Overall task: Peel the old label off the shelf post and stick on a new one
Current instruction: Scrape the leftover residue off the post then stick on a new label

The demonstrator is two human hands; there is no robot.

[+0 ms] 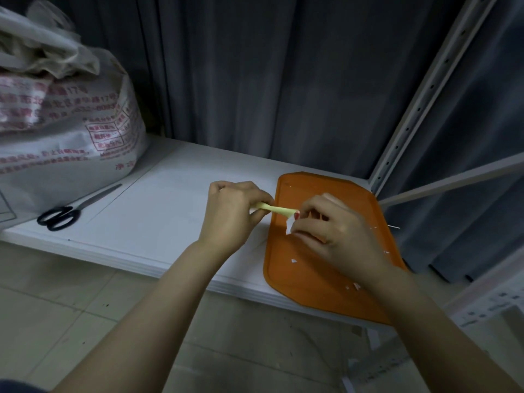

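My left hand (232, 214) is closed on one end of a curled pale-yellow strip of label backing (279, 209). My right hand (334, 231) pinches the strip's other end together with a white label piece with a red mark (290, 224), which hangs below the fingers. Both hands hover over the left edge of an orange tray (306, 287) on the white shelf board (158, 222). The perforated grey shelf post (422, 97) rises at the right, away from both hands. No label shows on the part of the post in view.
Black scissors (65, 214) lie on the shelf at the left, beside a large white printed sack (71, 131). Small white paper scraps (294, 261) dot the tray. A dark curtain (269, 75) hangs behind the shelf. Tiled floor lies below the shelf's front edge.
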